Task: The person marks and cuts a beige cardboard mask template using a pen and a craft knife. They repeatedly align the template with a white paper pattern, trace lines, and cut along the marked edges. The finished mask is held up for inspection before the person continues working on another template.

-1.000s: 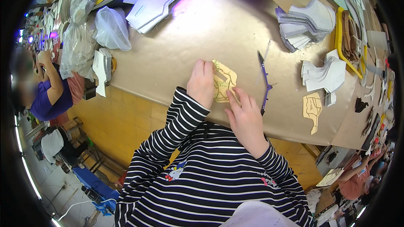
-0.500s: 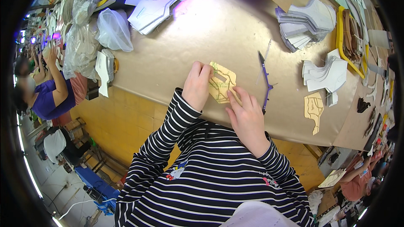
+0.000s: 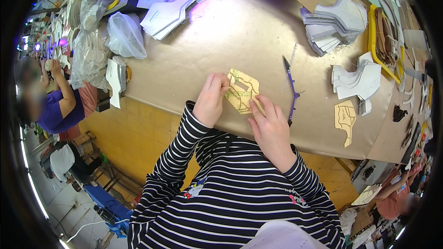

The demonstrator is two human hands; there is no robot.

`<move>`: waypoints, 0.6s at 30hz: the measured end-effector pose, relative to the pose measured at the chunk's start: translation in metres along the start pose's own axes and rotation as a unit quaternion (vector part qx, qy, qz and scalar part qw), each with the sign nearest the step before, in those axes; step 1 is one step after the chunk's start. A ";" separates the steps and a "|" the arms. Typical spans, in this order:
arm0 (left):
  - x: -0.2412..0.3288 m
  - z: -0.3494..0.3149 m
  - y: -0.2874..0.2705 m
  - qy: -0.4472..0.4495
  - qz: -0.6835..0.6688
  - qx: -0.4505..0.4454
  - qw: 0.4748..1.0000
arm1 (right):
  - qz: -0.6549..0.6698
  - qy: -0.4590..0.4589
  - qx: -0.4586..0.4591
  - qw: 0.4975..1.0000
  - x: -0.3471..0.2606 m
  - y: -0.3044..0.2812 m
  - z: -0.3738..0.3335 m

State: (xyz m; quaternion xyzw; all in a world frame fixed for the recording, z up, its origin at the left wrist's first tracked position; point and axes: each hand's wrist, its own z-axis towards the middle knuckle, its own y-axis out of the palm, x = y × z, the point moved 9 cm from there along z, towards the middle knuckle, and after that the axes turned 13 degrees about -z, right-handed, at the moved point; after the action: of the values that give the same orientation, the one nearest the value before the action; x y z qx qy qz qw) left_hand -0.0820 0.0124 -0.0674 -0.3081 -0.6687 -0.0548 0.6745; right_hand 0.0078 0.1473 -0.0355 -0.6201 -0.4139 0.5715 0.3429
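Note:
A pale yellow flat pattern piece, with dark lines, green print and a cut-out slot, lies in front of me on the table. My left hand is closed in a pinch by its left edge; what lies between those fingertips is too small to make out. On its lower right side my right hand holds the piece, with index and middle fingertips on it and the thumb lower down. Right of that hand lies a purple craft knife or pen-like tool with a dark pointed tip, beside a thin clear stick.
A second yellow pattern piece lies at the right, below stacks of white cut pieces and grey-white pieces. More white pieces and a clear plastic bag are at far left. A person in purple works at left.
My left hand has shifted slightly left and down, its fingertips drawing away from the pattern piece's upper left part. The right hand and the piece have stayed nearly in place.

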 end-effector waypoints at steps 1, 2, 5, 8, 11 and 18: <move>-0.008 -0.003 -0.003 -0.039 -0.052 0.007 0.998 | 0.001 -0.002 0.002 1.000 0.000 0.000 0.000; -0.015 -0.005 -0.004 -0.073 -0.106 0.015 0.992 | 0.003 -0.005 0.003 1.000 0.000 -0.001 0.000; -0.031 -0.012 -0.009 -0.131 -0.254 0.067 0.956 | 0.003 -0.013 0.002 1.000 0.001 0.000 0.000; -0.037 -0.023 -0.022 -0.136 -0.311 0.120 0.933 | 0.022 -0.018 0.003 1.000 0.005 0.001 -0.001; -0.043 -0.044 -0.047 -0.166 -0.286 0.131 0.935 | 0.097 0.000 0.026 0.995 0.016 -0.003 0.001; -0.054 -0.128 -0.191 -0.176 -0.094 0.308 0.930 | 0.065 0.088 0.117 0.987 0.065 -0.037 0.014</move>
State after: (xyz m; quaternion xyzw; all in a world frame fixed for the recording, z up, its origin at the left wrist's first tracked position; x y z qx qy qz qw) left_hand -0.0694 -0.2222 -0.0418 -0.0255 -0.7868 0.1456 0.5993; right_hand -0.0103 0.2213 -0.0315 -0.6489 -0.2711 0.5807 0.4101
